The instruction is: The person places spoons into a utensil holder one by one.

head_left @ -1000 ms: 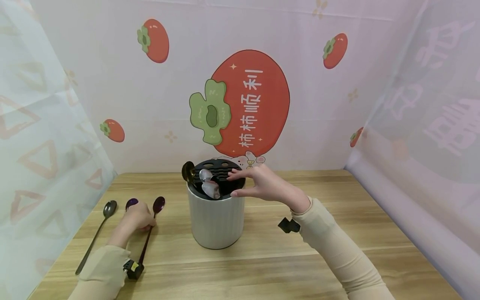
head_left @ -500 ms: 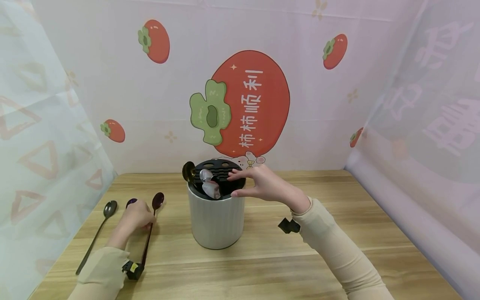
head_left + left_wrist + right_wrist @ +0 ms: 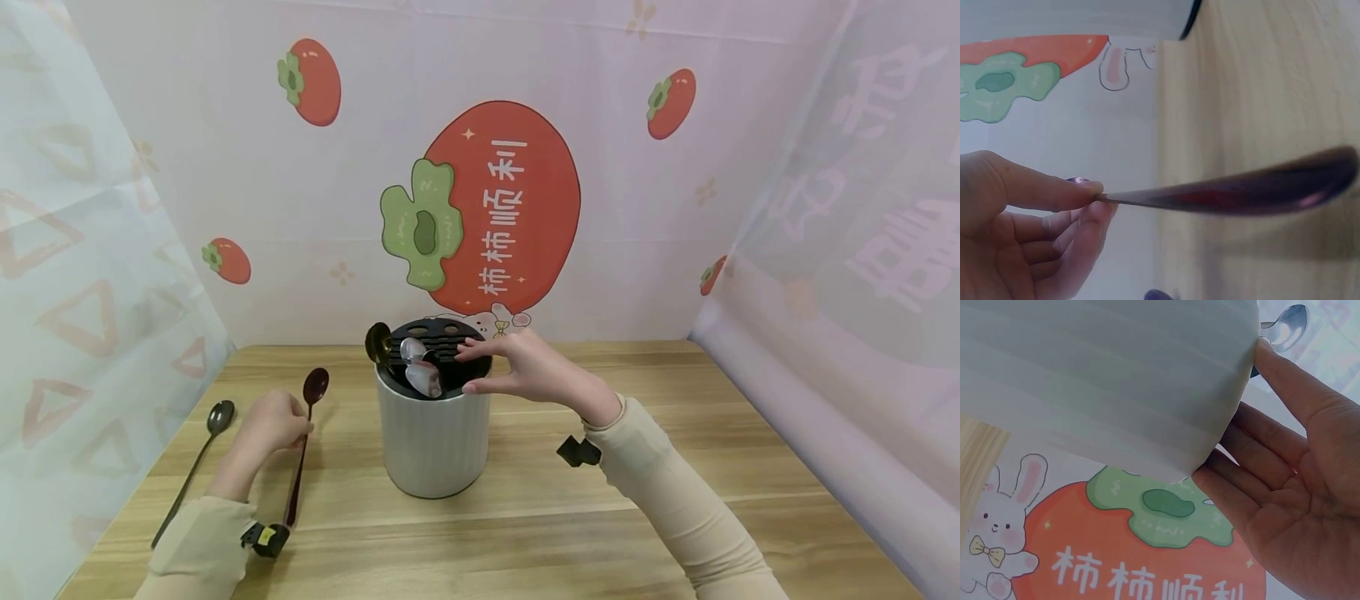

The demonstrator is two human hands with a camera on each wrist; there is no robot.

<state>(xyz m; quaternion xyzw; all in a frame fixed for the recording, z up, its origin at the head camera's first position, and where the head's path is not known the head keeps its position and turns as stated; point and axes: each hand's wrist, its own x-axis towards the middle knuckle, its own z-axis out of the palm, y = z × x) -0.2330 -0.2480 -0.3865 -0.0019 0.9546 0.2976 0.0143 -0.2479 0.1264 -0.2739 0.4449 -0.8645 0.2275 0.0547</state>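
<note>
My left hand (image 3: 270, 422) pinches the handle of a dark red spoon (image 3: 316, 386) between thumb and fingers, bowl pointing away from me. In the left wrist view the handle's broad end (image 3: 1285, 184) reaches toward the camera, above the wood. A purple spoon (image 3: 1159, 295) shows only as a sliver at that view's bottom edge; in the head view my hand hides it. My right hand (image 3: 536, 371) grips the right rim of a white ribbed utensil holder (image 3: 435, 446), thumb at the front and fingers farther back. Two silvery spoons (image 3: 422, 377) and a gold ladle (image 3: 378, 342) stand in the holder.
A dark grey long-handled spoon (image 3: 220, 417) lies left of my left hand. The holder's black insert (image 3: 427, 329) has round holes and slots. Patterned cloth (image 3: 330, 192) hangs behind and beside the wooden table (image 3: 540, 533).
My left hand has moved slightly away from me, carrying the dark red spoon forward. The purple spoon's bowl is now hidden behind that hand. My right hand stays on the holder.
</note>
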